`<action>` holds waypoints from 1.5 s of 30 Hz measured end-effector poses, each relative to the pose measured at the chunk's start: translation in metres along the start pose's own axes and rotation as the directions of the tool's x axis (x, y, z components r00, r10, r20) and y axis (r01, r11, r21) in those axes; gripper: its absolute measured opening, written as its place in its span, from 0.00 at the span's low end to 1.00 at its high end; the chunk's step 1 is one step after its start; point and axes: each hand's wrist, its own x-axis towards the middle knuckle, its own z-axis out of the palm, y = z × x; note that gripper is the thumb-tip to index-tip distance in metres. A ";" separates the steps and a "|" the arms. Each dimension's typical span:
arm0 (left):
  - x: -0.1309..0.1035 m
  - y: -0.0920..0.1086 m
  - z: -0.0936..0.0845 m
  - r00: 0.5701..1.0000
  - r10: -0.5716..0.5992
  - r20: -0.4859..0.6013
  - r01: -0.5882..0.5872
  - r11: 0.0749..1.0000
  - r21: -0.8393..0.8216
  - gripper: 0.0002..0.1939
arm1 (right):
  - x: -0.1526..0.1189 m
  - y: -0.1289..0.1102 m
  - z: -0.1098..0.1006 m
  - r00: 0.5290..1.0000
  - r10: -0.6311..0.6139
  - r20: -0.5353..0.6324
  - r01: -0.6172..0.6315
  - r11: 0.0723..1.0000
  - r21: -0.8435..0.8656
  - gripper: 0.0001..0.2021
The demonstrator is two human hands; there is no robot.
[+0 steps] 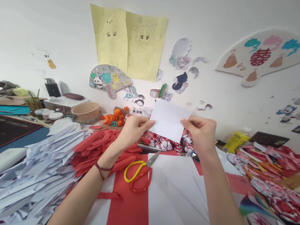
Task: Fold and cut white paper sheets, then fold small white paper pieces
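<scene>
A small white paper square [168, 119] is held up in the air, tilted. My left hand [137, 129] pinches its left corner between thumb and fingers. At its right corner, my right hand [200, 130] has the paper pinched the same way. Below the hands, scissors [138, 171] with one yellow and one red handle lie on red paper [129, 207], their blades pointing up to the right. White sheets [172, 196] lie between my forearms, overlapping the red paper.
White folded strips [39, 185] are heaped at left, beside red strips [97, 150]. Behind them stand a round tan bowl [85, 111] and orange flowers [115, 117]. A yellow bottle [236, 141] and red-white folded pieces [288, 201] lie at right.
</scene>
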 end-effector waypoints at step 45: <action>0.003 -0.006 -0.002 0.982 0.181 -0.043 -0.175 0.976 0.128 0.15 | -0.002 -0.008 -0.005 0.726 0.287 0.625 -0.316 0.946 -0.067 0.18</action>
